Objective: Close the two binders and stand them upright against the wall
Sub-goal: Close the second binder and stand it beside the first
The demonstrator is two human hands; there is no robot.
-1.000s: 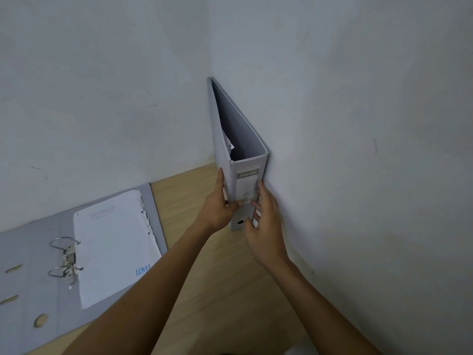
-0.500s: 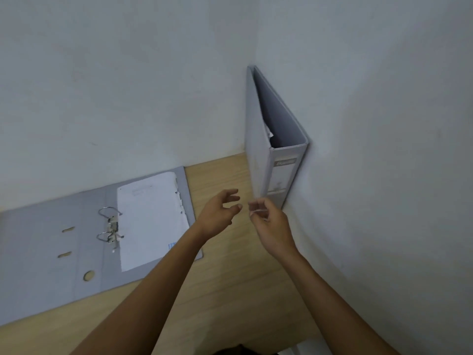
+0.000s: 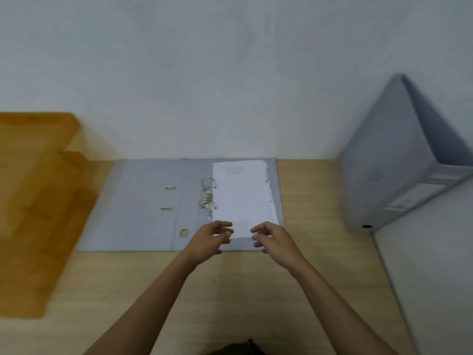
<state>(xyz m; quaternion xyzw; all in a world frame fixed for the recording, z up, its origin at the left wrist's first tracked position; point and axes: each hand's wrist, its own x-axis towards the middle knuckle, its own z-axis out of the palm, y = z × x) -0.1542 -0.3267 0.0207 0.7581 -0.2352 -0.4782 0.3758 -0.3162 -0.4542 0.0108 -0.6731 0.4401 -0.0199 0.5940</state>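
A grey binder (image 3: 143, 206) lies open and flat on the wooden desk against the back wall, its metal rings (image 3: 207, 194) in the middle and a white sheet of paper (image 3: 243, 198) on its right half. A second grey binder (image 3: 389, 170) stands upright and closed in the right corner, against the side wall. My left hand (image 3: 213, 238) and my right hand (image 3: 273, 240) hover over the near edge of the open binder, at the paper's lower corners. Both hands hold nothing, fingers loosely curled and apart.
A stepped orange-brown wooden organiser (image 3: 35, 201) stands at the left on the desk (image 3: 230, 290), close to the open binder's left cover. The white back wall (image 3: 230, 73) and side wall (image 3: 435, 265) meet at the right corner.
My hands let go of the upright binder in the corner and moved left to the open binder. The view swung left, bringing the orange organiser into sight.
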